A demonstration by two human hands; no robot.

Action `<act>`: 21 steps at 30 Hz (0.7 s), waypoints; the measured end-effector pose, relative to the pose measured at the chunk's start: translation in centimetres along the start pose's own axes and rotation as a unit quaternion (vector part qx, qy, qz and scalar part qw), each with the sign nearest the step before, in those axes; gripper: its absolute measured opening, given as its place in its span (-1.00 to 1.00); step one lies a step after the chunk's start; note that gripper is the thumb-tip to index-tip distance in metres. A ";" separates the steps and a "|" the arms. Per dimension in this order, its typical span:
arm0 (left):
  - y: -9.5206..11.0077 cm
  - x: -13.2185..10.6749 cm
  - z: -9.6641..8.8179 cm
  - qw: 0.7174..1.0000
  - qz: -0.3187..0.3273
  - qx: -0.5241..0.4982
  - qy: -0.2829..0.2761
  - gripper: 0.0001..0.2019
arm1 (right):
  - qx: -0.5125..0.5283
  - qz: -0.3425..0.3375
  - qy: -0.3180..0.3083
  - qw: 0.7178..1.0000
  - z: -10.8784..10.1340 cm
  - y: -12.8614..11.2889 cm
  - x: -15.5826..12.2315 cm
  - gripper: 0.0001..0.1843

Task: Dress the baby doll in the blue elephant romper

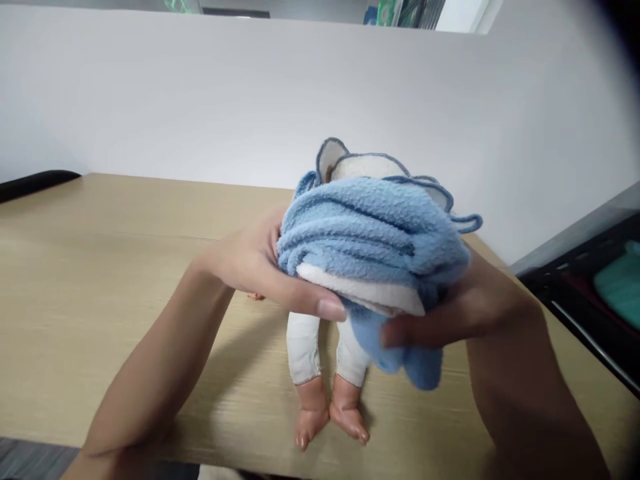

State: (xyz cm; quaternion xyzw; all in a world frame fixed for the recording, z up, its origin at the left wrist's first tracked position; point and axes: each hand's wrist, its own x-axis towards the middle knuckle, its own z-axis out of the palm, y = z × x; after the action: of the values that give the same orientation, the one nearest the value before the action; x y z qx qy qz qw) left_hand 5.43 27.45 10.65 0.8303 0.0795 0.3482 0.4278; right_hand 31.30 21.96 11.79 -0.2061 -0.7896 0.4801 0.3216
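My left hand [270, 267] and my right hand [455, 300] grip a bunched blue terry doll garment [370, 220] from its two sides. White lining shows at its lower opening, and on top sits a white patch with rounded, ear-like shapes and blue edging. Two blue rounded ends hang below, near my right thumb. Under the cloth lies a baby doll [305, 353], feet toward me, with white fabric legs and bare plastic feet. Its head and most of its body are hidden by the garment and my hands. A small bit of the doll's orange-pink plastic shows beside my left wrist.
The doll lies on a light wooden table [100, 267] against a white partition [200, 100]. A black curved object [40, 183] is at the table's far left. On the right stands a dark rack [590, 293] with a teal item [620, 283] inside.
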 end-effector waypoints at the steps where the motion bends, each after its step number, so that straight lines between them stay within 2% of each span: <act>1: 0.6 -0.1 0.7 1.000 0.018 -0.022 -0.008 -0.81 | -0.012 -0.004 0.030 0.999 0.7 -0.7 -0.5 -0.42; 3: 1.6 -0.7 2.1 0.999 0.017 -0.042 0.022 -0.81 | -0.027 -0.021 0.089 0.995 2.0 -1.4 -1.4 -0.48; 6: 2.3 -2.3 4.5 0.990 -0.072 0.003 0.119 -0.78 | -0.062 -0.024 0.171 0.983 3.6 -1.0 -2.9 -0.61; 9: 2.7 -4.3 7.9 0.969 -0.117 0.042 0.212 -0.66 | -0.065 0.027 0.235 0.969 5.3 0.3 -4.5 -0.55; 11: 2.8 -5.5 10.5 0.948 -0.149 0.065 0.273 -0.66 | -0.052 0.081 0.259 0.961 6.5 1.4 -5.4 -0.51; 16: 1.3 -9.2 16.4 0.887 -0.265 0.049 0.374 -0.62 | -0.066 0.169 0.229 0.956 9.1 3.6 -6.7 -0.66; 18: 0.3 -10.9 17.7 0.870 -0.307 0.047 0.383 -0.64 | -0.097 0.199 0.202 0.954 9.7 4.4 -6.9 -0.66; 21: -1.2 -13.0 18.4 0.857 -0.356 0.053 0.368 -0.65 | -0.136 0.238 0.172 0.946 10.3 5.8 -6.9 -0.62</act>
State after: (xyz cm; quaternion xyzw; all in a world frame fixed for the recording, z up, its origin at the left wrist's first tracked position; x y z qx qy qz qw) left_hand 7.89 10.54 -4.07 0.5779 0.5400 0.4475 0.4174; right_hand 29.01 13.74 1.06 -0.5096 -0.7080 0.3875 0.2982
